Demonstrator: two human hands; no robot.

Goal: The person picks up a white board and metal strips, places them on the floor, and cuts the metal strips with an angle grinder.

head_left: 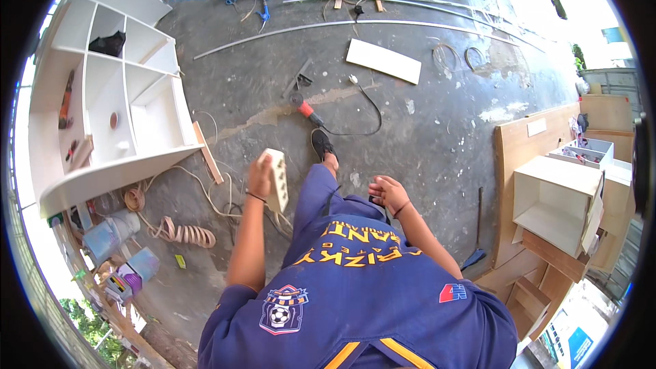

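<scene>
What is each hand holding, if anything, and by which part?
The left hand holds the power strip by its left side. The right hand is curled; whether it holds anything cannot be told.

cream power strip (277,197) with a row of sockets (282,179), nearly upright in the left hand (260,178)

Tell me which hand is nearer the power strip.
Left. The left hand holds the power strip; the right hand is apart from it, off to its right.
</scene>
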